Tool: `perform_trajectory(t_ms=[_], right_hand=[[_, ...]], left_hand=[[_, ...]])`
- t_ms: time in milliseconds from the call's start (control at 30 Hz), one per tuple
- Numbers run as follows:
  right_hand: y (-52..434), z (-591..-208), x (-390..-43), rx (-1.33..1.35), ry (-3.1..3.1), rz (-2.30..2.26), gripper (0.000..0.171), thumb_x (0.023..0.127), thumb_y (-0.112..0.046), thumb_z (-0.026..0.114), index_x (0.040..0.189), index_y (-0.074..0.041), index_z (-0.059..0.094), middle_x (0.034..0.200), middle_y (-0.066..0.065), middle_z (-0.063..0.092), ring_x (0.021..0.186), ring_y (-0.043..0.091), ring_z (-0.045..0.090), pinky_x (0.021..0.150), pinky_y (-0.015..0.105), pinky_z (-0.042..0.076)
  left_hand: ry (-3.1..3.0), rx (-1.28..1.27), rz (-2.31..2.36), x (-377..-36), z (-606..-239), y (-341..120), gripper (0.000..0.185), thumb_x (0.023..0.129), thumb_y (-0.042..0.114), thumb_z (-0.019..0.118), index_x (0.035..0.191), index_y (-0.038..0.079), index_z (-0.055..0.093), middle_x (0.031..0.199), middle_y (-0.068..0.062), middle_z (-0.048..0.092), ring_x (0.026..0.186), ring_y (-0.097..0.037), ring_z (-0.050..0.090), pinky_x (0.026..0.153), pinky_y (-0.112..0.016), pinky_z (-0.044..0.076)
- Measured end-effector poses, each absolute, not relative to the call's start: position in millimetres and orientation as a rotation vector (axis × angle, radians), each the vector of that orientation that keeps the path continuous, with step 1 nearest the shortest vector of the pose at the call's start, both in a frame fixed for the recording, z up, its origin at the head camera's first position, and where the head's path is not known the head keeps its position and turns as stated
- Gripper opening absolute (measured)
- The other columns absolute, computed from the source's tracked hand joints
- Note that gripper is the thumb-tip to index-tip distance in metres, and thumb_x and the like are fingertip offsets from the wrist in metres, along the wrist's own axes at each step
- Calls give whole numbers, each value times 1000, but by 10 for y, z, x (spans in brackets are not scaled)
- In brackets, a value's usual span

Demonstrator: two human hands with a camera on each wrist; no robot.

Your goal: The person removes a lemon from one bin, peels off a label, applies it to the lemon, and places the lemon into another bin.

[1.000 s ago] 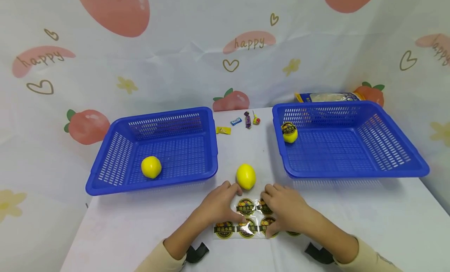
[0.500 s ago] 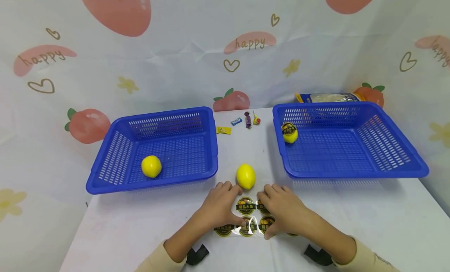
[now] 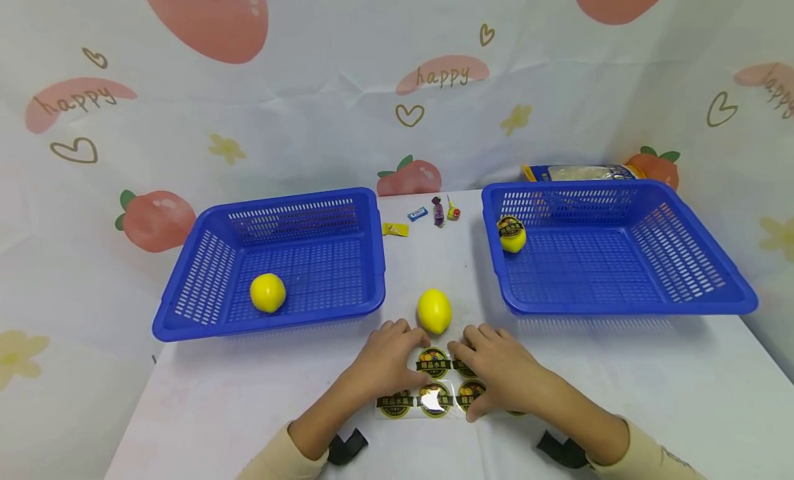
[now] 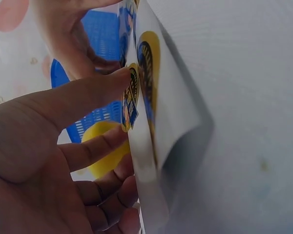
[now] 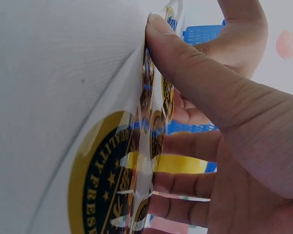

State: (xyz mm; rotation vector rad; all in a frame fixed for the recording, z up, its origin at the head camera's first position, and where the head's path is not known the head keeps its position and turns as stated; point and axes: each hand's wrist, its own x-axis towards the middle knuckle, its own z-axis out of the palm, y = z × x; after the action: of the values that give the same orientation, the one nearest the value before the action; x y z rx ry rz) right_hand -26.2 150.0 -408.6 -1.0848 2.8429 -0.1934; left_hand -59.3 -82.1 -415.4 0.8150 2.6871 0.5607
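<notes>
Left hand (image 3: pixel 387 366) and right hand (image 3: pixel 496 376) each pinch the sticker sheet (image 3: pixel 434 390), thumb against fingers, the sheet lying between both grips on the white surface (image 3: pixel 620 383). A yellow lemon (image 3: pixel 434 311) sits just beyond the fingertips, between two blue baskets (image 3: pixel 186 314).

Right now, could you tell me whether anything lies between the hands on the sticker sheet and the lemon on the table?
Nothing visible does. The lemon sits just beyond the sticker sheet, which both the left hand and right hand hold; only bare table lies between.
</notes>
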Motion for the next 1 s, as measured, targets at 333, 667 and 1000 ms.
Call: perform_trajectory(t_ms=[333,667,1000], right_hand=[[1496,-4084,-266,-1075,2845,-189,98,53,-66,88,129,-10,62,101,1,49,88,17,43,66,31,36],[1493,-4065,-265,-1066,2837,-192,97,53,-66,88,128,-10,61,100,0,47,88,17,42,67,32,37],[1495,-4083,-278,-1075,2839,-201,99,52,-65,89,129,-11,61,99,-1,46,86,16,40,65,29,34]], left_hand=[[2637,818,674,-604,-4091,-847,37,78,35,85,106,17,69,99,2,60,94,-17,52,84,-36,45],[2605,826,786,-623,-4109,-846,14,89,29,77,94,21,65,90,6,55,85,-11,51,79,-30,46],[2494,793,1003,-677,-4089,-884,5,98,12,62,94,16,61,80,9,58,73,-8,54,68,-25,49]])
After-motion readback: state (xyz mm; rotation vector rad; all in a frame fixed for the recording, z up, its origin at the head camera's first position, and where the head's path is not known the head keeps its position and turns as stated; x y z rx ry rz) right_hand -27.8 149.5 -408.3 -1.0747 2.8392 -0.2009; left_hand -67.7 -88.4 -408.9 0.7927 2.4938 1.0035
